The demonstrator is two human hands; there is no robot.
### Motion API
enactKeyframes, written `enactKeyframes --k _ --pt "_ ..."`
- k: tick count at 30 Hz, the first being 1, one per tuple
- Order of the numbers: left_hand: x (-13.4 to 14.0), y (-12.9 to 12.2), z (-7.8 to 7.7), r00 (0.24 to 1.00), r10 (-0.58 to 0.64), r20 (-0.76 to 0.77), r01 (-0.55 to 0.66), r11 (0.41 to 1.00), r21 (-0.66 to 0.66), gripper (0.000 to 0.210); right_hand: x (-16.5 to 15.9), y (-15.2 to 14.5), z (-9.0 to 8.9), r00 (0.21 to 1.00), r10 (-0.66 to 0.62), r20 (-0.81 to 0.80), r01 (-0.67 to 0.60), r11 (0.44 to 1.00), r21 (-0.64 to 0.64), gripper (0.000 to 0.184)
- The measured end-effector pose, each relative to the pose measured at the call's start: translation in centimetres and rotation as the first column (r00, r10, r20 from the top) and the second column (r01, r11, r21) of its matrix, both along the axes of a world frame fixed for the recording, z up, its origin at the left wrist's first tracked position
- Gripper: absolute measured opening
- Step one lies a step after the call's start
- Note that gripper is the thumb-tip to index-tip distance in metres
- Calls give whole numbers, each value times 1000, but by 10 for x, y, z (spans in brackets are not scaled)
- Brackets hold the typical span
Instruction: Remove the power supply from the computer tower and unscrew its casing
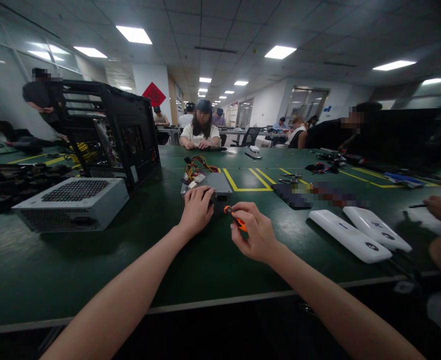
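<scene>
Forearms (130, 290) across near edge of tabletop (216, 275); left hand (197, 210) against grey power supply (221, 184), partway to far edge, apparently bracing it, grip unclear; right hand (256, 230) pinched on orange screwdriver (240, 222), angled toward it, presumably for control.

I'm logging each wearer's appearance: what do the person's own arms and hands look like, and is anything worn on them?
The bare, tapering left forearm and bare, tapering right forearm show no sleeves in the picture. Neither the bare left hand nor the bare right hand wears a glove, and no watch or bracelet shows. Small rings are hard to rule out.
</scene>
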State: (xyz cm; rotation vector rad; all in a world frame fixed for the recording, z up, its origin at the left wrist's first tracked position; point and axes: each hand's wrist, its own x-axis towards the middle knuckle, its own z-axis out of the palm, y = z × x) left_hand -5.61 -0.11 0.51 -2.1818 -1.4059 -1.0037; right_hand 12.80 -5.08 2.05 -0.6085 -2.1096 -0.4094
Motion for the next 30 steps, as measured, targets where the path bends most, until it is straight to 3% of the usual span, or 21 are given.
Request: enactKeyframes --k 4,9,16,21,26,30 --pt "0 1 0 1000 5 -6 -5 1000 5 39 -2 2 -3 998 30 62 -34 998 55 19" --pt "1 -1 2 1000 23 -4 -23 1000 1 37 -2 2 0 1000 -3 26 2 998 63 12" --pt "3 -4 7 998 49 -29 -49 999 -7 33 -3 0 -1 989 48 143 -67 989 130 17" --pt "5 -3 9 996 76 -43 -77 997 -23 31 -1 5 -4 975 100 198 -136 975 178 8" --pt "5 -6 11 994 93 -56 -94 995 -24 29 1 1 -3 962 198 188 -218 972 89 21" --pt "4 -11 13 993 99 -63 -101 994 -33 27 0 -1 -2 957 205 206 -240 957 164 27"
